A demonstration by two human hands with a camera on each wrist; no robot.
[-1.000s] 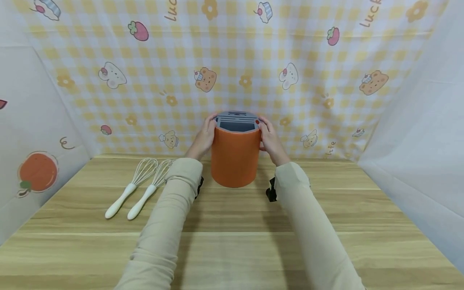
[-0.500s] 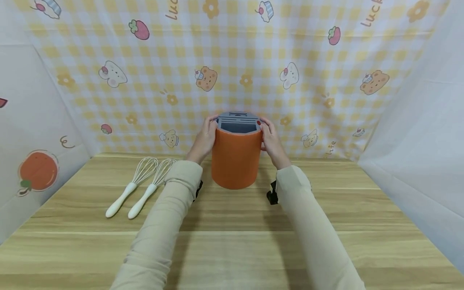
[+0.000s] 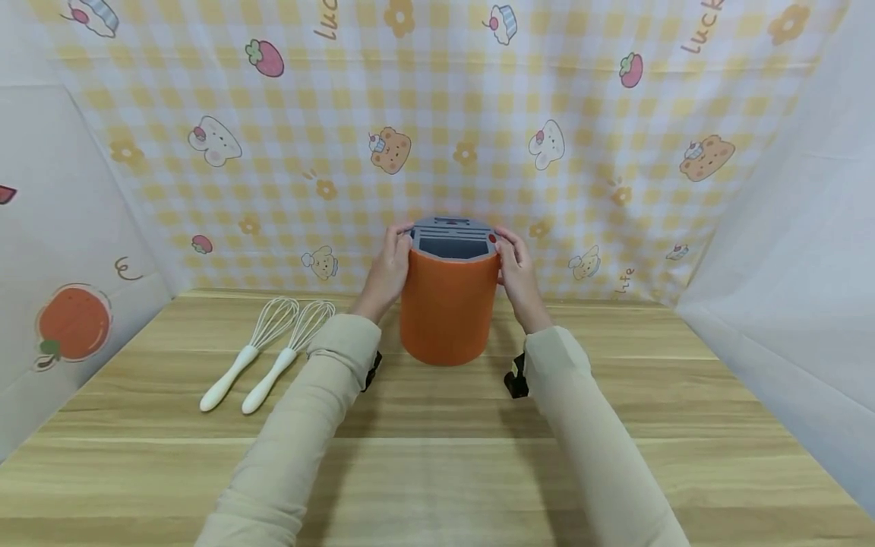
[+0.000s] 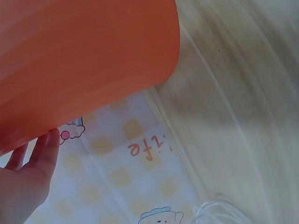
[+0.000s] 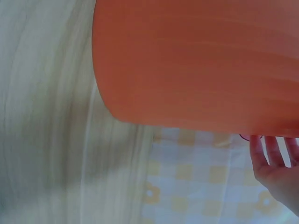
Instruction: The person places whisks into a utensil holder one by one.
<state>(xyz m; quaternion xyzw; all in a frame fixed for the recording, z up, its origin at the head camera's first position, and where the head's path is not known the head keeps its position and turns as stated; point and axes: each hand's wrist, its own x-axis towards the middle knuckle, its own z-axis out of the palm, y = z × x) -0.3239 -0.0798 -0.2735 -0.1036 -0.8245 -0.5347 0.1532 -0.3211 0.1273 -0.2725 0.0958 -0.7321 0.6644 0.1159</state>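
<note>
Lettering I can read, all on the checked cloth (image 3: 465, 99) | "luck" (image 3: 702, 26), upper right | "luc" (image 3: 328, 20), upper left of centre, cut off by the top edge | "life" (image 3: 624, 279), right of centre | left wrist view, lower middle: "ife" (image 4: 145, 148), upside down

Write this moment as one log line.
left hand: holds container, left side | right hand: holds container, right side | two whisks: on table, left of container

There's room to pass between the left sleeve (image 3: 297, 433) and right sleeve (image 3: 593, 433). The orange container (image 3: 448, 311) blocks it beyond; whisks (image 3: 276, 372) (a pair) obstruct leftward.
</note>
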